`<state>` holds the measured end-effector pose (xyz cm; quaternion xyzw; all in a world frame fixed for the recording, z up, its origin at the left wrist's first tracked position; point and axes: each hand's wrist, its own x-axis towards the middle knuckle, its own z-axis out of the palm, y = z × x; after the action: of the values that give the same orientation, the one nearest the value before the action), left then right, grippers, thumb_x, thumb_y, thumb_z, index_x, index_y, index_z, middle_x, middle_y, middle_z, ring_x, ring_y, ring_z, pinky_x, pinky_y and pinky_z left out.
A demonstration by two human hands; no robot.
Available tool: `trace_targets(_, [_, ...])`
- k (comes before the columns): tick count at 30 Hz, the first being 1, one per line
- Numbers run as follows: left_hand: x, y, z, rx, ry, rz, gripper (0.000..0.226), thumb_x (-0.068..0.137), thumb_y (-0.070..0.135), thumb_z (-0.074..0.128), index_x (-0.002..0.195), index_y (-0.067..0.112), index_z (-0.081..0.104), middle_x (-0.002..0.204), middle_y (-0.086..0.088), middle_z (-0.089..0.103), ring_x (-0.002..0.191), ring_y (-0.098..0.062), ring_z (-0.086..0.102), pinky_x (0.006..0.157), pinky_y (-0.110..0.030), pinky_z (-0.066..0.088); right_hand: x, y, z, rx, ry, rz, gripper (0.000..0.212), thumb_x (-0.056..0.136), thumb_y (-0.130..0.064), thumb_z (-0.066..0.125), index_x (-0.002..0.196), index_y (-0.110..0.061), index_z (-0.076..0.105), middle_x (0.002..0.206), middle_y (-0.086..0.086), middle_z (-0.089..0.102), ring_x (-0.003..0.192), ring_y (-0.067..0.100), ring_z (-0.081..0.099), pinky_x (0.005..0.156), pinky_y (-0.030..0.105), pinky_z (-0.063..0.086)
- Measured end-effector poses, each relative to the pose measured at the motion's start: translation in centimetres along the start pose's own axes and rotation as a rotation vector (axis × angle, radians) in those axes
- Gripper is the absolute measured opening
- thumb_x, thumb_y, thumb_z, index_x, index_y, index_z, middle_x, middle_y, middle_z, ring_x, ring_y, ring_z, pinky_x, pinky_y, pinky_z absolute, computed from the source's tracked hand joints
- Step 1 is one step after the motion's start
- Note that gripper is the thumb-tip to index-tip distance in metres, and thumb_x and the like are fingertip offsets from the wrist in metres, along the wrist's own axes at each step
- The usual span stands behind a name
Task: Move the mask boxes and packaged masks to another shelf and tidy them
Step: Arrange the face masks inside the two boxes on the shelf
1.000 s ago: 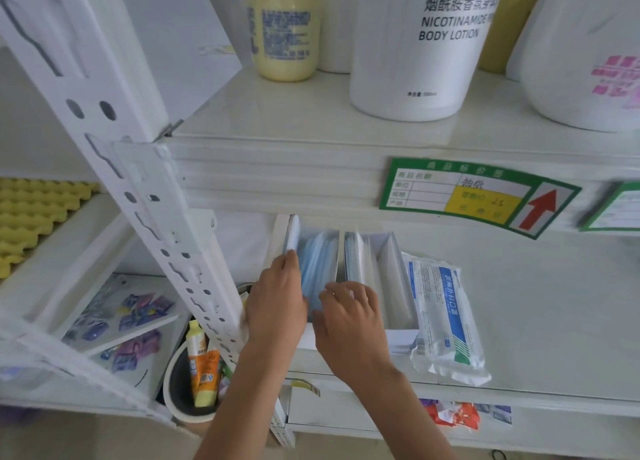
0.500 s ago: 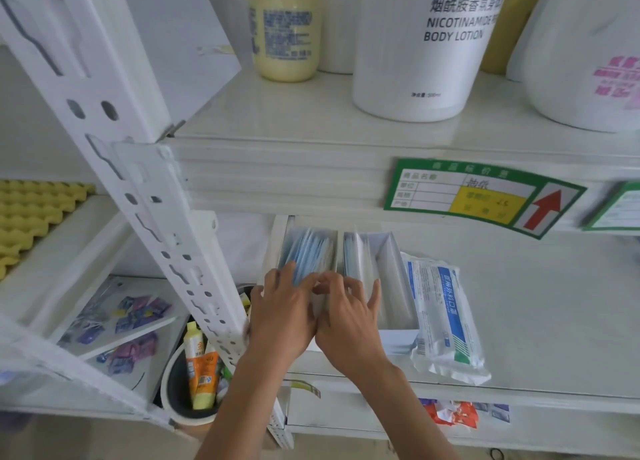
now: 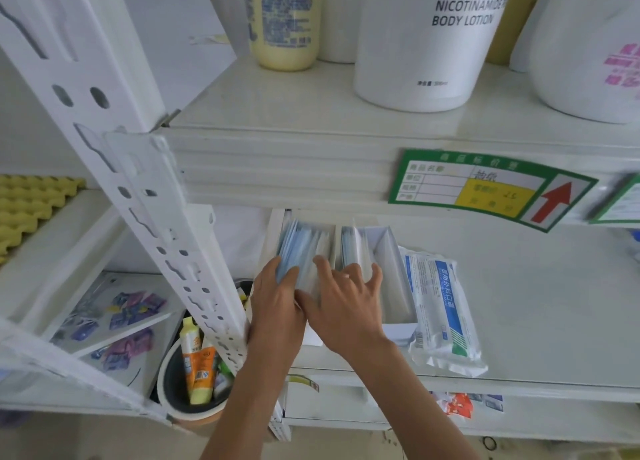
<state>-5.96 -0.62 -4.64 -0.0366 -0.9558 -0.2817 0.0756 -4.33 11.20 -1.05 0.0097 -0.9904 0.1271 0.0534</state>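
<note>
Two open white mask boxes stand side by side on the middle shelf (image 3: pixel 519 303). The left box (image 3: pixel 273 231) is packed with upright blue masks (image 3: pixel 298 248); the right box (image 3: pixel 391 265) holds a few at its left side. My left hand (image 3: pixel 277 303) presses its fingers against the left side of the blue masks. My right hand (image 3: pixel 346 303) lies across both boxes, fingers spread, on the masks' right side. A packaged mask pack (image 3: pixel 443 303), clear with blue print, lies flat just right of the boxes.
Above, a shelf carries a large white body lotion tub (image 3: pixel 426 36), a yellow bottle (image 3: pixel 284 23) and another white tub (image 3: pixel 588 43). A green price label (image 3: pixel 485 189) is on its front edge. A white perforated upright (image 3: pixel 138 189) slants at left; a cup of tubes (image 3: pixel 194 373) stands below.
My left hand put the loose masks down into the left box. Both hands then closed in around the stack, and the right hand's fingers have spread over it.
</note>
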Motion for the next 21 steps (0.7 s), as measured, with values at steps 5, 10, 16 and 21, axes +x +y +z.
trace_targets(5, [-0.1, -0.5, 0.6, 0.0, -0.011, 0.0, 0.027, 0.09, -0.003, 0.061, 0.116, -0.006, 0.067, 0.156, -0.024, 0.037, 0.146, -0.041, 0.033, 0.115, -0.052, 0.038, 0.4, -0.2, 0.3, -0.08, -0.016, -0.018, 0.053, 0.094, -0.06, 0.041, 0.135, -0.027, 0.043, 0.101, -0.001, 0.072, 0.12, 0.029, 0.049, 0.109, 0.059, 0.013])
trace_targets(10, [-0.4, -0.1, 0.3, 0.0, -0.026, -0.004, 0.034, 0.094, 0.007, 0.057, 0.126, -0.003, 0.06, 0.162, -0.016, 0.027, 0.148, -0.034, 0.023, 0.119, -0.043, 0.033, 0.5, 0.2, 0.6, -0.053, 0.011, -0.01, 0.029, 0.087, -0.031, 0.054, 0.114, -0.027, 0.064, 0.106, -0.006, 0.073, 0.117, 0.025, 0.048, 0.104, 0.05, 0.018])
trace_targets(16, [-0.4, -0.2, 0.5, -0.05, 0.011, -0.022, 0.04, 0.089, -0.005, 0.057, 0.128, -0.003, 0.061, 0.158, -0.017, 0.034, 0.146, -0.036, 0.03, 0.115, -0.042, 0.037, 1.0, 0.8, 0.5, 0.3, 0.015, 0.165, 0.032, 0.082, -0.029, 0.06, 0.112, -0.038, 0.069, 0.094, -0.017, 0.07, 0.106, 0.013, 0.048, 0.09, 0.034, 0.025])
trace_targets(21, [-0.3, -0.6, 0.9, -0.005, 0.004, -0.003, 0.045, 0.092, 0.002, 0.059, 0.137, 0.006, 0.059, 0.159, -0.012, 0.034, 0.147, -0.031, 0.03, 0.114, -0.04, 0.037, 1.3, 2.5, -0.3, 0.558, 0.04, 0.279, 0.024, 0.082, -0.029, 0.065, 0.103, -0.04, 0.069, 0.088, -0.019, 0.068, 0.093, 0.01, 0.059, 0.098, 0.031, 0.03])
